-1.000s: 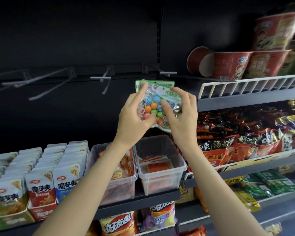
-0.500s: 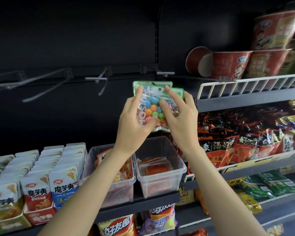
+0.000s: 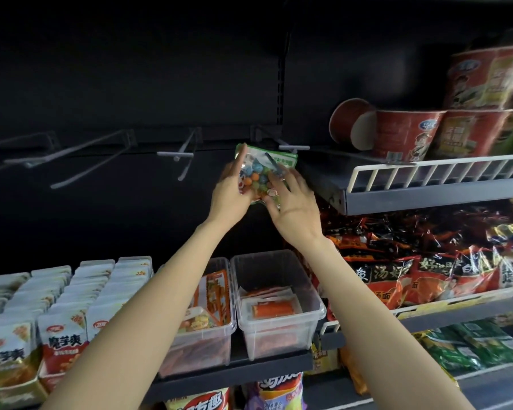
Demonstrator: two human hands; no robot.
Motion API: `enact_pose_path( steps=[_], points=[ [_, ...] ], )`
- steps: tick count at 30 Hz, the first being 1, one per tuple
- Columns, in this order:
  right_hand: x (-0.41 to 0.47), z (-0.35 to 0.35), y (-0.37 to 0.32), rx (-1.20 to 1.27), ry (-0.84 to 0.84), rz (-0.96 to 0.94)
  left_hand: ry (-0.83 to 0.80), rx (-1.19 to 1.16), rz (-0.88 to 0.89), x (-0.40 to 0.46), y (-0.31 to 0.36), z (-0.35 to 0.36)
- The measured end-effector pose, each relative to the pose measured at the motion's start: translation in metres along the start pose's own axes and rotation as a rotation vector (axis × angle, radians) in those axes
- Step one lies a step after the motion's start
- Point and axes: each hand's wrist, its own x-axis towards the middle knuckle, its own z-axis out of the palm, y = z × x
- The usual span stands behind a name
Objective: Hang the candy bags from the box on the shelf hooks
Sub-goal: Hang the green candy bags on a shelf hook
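Both the left hand (image 3: 230,192) and right hand (image 3: 290,202) grip the candy bag (image 3: 262,173) just under the rightmost peg hook (image 3: 292,147). If its hang hole misses the hook tip, the bag could slip and drop.

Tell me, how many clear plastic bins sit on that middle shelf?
2. One clear bin sits partly behind the left forearm; the other bin stands right beside it, below the candy bag. The arms may hide more.

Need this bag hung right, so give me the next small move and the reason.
Probably ease the candy bag back along the hook: both hands, left hand and right hand, hold it with its green top level with the hook's tip.
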Motion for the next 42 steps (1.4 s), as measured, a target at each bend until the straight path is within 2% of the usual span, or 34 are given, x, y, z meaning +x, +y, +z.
enact_pose_path(
  steps=[6, 9, 12, 15, 17, 20, 24, 29, 33, 37, 40, 42],
  points=[
    [-0.020, -0.007, 0.000, 0.048, -0.002, -0.021, 0.077, -0.044, -0.006, -0.034, 0.012, -0.003],
    [-0.048, -0.022, -0.019, 0.150, 0.150, -0.050, 0.169, -0.097, -0.035, -0.078, 0.026, -0.016],
    [-0.081, -0.039, -0.050, 0.296, 0.351, -0.090, 0.308, -0.217, 0.016, -0.132, 0.045, -0.039],
    [-0.113, -0.050, -0.089, 0.441, 0.394, -0.135, 0.446, -0.274, 0.061, -0.186, 0.058, -0.065],
    [-0.135, -0.051, -0.116, 0.565, 0.318, -0.149, 0.510, -0.223, 0.088, -0.220, 0.056, -0.087],
    [-0.170, -0.038, -0.157, 0.776, -0.003, -0.100, 0.441, -0.046, 0.038, -0.275, 0.032, -0.127],
    [-0.226, -0.002, -0.210, 0.826, -0.442, -0.044, 0.211, 0.211, -0.257, -0.368, -0.022, -0.189],
    [-0.288, 0.047, -0.286, 0.744, -0.786, -0.140, 0.121, 0.423, -0.501, -0.478, -0.069, -0.286],
    [-0.313, 0.076, -0.359, 0.738, -0.931, -0.193, 0.160, 0.437, -0.615, -0.535, -0.094, -0.372],
    [-0.301, 0.100, -0.436, 0.774, -0.929, -0.228, 0.241, 0.472, -0.612, -0.554, -0.125, -0.448],
    [-0.278, 0.121, -0.494, 0.806, -0.909, -0.315, 0.215, 0.484, -0.623, -0.550, -0.162, -0.500],
    [-0.261, 0.139, -0.531, 0.816, -0.904, -0.376, 0.153, 0.453, -0.691, -0.541, -0.188, -0.532]
  ],
)
